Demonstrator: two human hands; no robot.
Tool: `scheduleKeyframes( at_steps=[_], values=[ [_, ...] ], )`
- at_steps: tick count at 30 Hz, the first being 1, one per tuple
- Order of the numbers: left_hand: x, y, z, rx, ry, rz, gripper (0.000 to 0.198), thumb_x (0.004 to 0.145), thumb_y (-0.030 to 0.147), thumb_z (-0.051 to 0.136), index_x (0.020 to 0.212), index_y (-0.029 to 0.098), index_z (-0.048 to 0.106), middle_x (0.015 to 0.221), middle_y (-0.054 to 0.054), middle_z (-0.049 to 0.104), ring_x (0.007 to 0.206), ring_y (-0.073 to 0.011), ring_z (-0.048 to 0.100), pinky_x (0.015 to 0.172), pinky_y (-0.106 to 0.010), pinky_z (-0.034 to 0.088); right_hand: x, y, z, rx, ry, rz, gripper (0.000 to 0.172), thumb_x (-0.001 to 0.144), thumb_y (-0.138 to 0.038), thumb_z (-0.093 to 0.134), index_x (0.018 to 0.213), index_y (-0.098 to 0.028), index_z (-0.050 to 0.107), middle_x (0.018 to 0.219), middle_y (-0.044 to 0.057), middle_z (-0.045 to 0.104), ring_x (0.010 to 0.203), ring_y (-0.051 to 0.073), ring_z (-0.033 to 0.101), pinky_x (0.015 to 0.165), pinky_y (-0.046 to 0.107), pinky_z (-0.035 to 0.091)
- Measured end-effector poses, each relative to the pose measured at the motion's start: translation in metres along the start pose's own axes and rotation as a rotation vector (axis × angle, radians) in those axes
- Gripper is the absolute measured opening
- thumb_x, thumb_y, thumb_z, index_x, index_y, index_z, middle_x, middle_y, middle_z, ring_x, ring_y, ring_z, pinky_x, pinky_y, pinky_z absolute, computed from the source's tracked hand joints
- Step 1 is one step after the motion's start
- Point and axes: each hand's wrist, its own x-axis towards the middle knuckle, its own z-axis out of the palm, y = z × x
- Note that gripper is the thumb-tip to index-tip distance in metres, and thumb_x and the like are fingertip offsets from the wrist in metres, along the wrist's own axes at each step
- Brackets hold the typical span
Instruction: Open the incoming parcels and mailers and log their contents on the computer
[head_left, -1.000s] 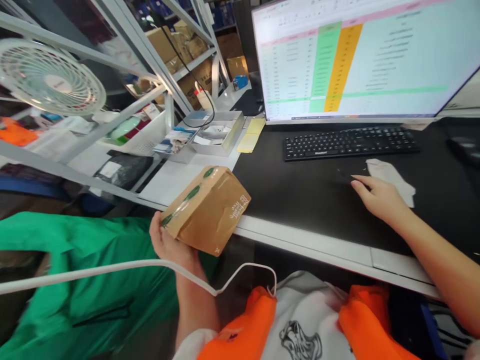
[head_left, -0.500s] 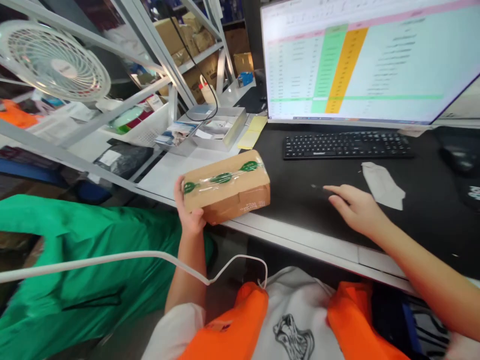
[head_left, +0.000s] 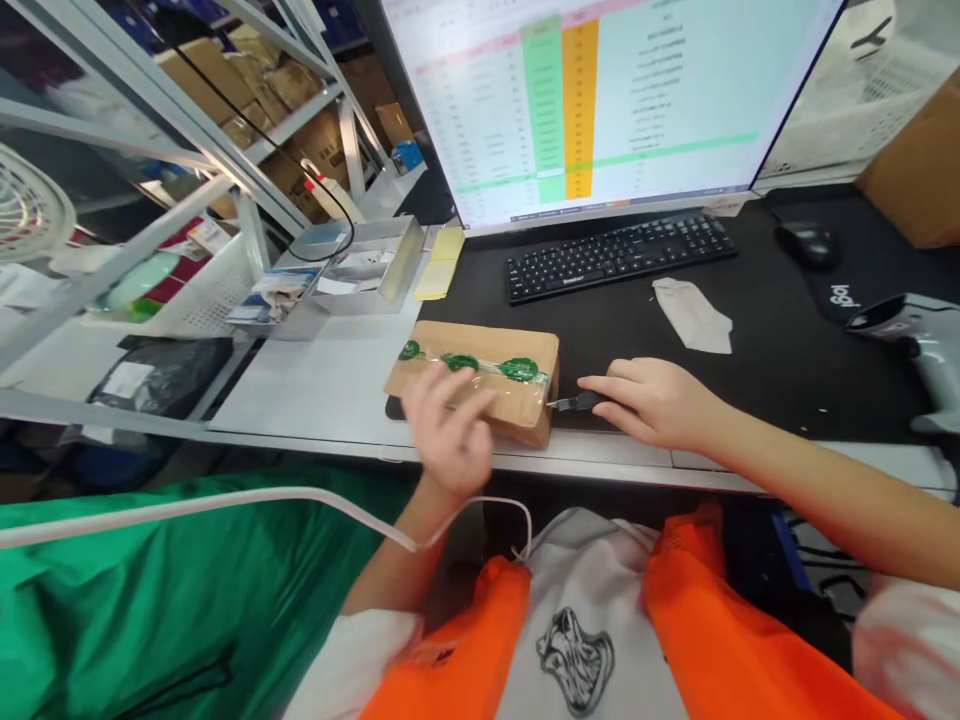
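Observation:
A brown cardboard box (head_left: 517, 345), taped along its top with clear tape bearing green marks, rests at the desk's front edge. Over its near side is my left hand (head_left: 450, 430), fingers spread and slightly blurred; whether they press on the top I cannot tell. My right hand (head_left: 649, 400) grips a black utility knife (head_left: 577, 402), the forefinger stretched along it. The knife's blade points left and is at the box's right end, by the end of the tape.
Behind the box are a keyboard (head_left: 622, 258) and a monitor (head_left: 600, 100). A crumpled white paper (head_left: 694, 315), a mouse (head_left: 808, 243) and a grey handheld scanner (head_left: 919, 350) lie to the right. Grey trays (head_left: 401, 265) and yellow notes (head_left: 441, 265) stand left. A white cable (head_left: 300, 494) crosses in front.
The box has gone from being held up in my left hand to resting on the desk. My left hand has let go of its end. The knife has come to the box's right end.

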Motion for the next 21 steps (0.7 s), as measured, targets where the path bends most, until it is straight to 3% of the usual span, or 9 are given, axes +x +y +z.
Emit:
scheduleKeyframes(
  at_steps=[2,5,9,21],
  values=[
    [-0.006,0.03,0.012,0.057,-0.05,0.038,0.032,0.089,0.046,0.064,0.113,0.026,0.072,0.119,-0.011,0.071,0.125,-0.0339,0.06,0.111,-0.052,0.035,0.0,0.004,0.003,-0.004,-0.002,-0.012,0.041,0.112,-0.039,0.041,0.125,-0.011,0.069,0.09,0.009,0.066,0.073,0.02,0.061,0.065,0.033,0.045],
    [-0.009,0.049,0.029,0.171,-0.01,-0.018,0.039,0.081,0.049,0.076,0.112,0.025,0.069,0.113,-0.01,0.07,0.113,-0.0311,0.065,0.106,-0.047,0.035,0.002,0.01,0.006,-0.006,-0.003,-0.033,0.04,0.111,-0.039,0.043,0.125,-0.013,0.07,0.089,0.009,0.066,0.073,0.02,0.061,0.066,0.033,0.044],
    [-0.005,0.048,0.032,0.173,0.028,-0.013,0.033,0.078,0.033,0.078,0.107,0.025,0.066,0.108,-0.008,0.069,0.106,-0.0276,0.065,0.098,-0.043,0.039,0.006,0.015,0.006,-0.038,0.006,-0.101,0.037,0.11,-0.039,0.046,0.124,-0.014,0.071,0.087,0.008,0.066,0.071,0.019,0.059,0.065,0.034,0.043],
    [-0.003,0.049,0.034,0.174,0.048,-0.002,0.033,0.076,0.028,0.074,0.107,0.023,0.064,0.102,-0.008,0.065,0.102,-0.0273,0.066,0.094,-0.043,0.04,0.009,0.013,0.002,-0.044,0.011,-0.167,0.039,0.11,-0.041,0.044,0.126,-0.017,0.07,0.085,0.007,0.064,0.068,0.019,0.055,0.064,0.034,0.042]
  ],
)
